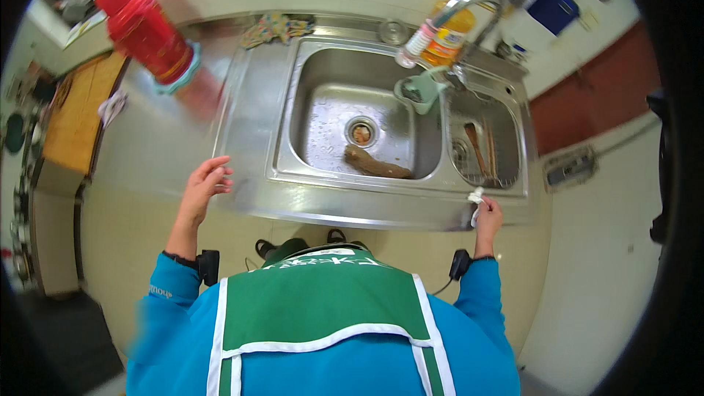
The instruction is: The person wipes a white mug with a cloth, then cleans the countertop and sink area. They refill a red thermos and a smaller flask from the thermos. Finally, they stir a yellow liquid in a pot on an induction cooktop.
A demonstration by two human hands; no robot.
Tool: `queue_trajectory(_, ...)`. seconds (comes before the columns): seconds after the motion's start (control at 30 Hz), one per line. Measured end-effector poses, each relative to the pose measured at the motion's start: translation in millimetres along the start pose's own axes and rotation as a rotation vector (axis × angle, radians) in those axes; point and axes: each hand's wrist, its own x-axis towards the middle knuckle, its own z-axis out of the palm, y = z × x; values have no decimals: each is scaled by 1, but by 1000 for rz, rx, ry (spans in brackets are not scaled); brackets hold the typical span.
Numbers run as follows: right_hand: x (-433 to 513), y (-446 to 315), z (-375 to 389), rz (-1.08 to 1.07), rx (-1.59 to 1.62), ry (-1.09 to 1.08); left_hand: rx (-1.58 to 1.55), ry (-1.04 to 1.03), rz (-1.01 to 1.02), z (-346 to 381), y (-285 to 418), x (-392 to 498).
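Observation:
My left hand (208,180) hangs over the left front part of the steel counter, fingers apart, holding nothing. A crumpled white tissue or cloth (476,196) is pinched in my right hand (488,216), at the counter's front edge below the small basin. Between the hands lies the large steel sink basin (330,69). A brown root vegetable (379,165) rests on its floor near the front wall, just beside the drain (361,131). In the smaller basin at the right are a wooden-handled utensil (476,148) and thin sticks (491,148), on a wire rack.
A red thermos flask (148,33) stands at the back left on a light-blue base. A patterned cloth (275,30) lies behind the sink. The faucet (467,0), an orange bottle (448,38), a pink-and-white bottle (416,44) and a green strainer basket (426,88) are at the back right.

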Motion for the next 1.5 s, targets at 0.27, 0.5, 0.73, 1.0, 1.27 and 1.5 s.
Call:
queue_trajectory(0.27, -51, -172, 65, -158, 565, -853, 45, 87, -19, 17, -7, -45)
queue_trajectory(0.5, -121, -246, 107, -440, 315, -1047, -33, 176, 47, -39, -44, -101)
queue_trajectory(0.73, -145, -273, 198, -982, 309, -852, -63, 403, 92, -82, -87, -148)
queue_trajectory(1.0, -225, -337, 270, -1396, -171, -390, -95, 791, 88, -186, -154, -330)
queue_trajectory(1.27, -168, -326, 353, -1336, -172, -168, -218, 997, 22, -217, -210, -388)
queue_trajectory(1.5, -177, -398, 381, -1427, -941, 116, -199, 1122, 72, -241, -217, -403)
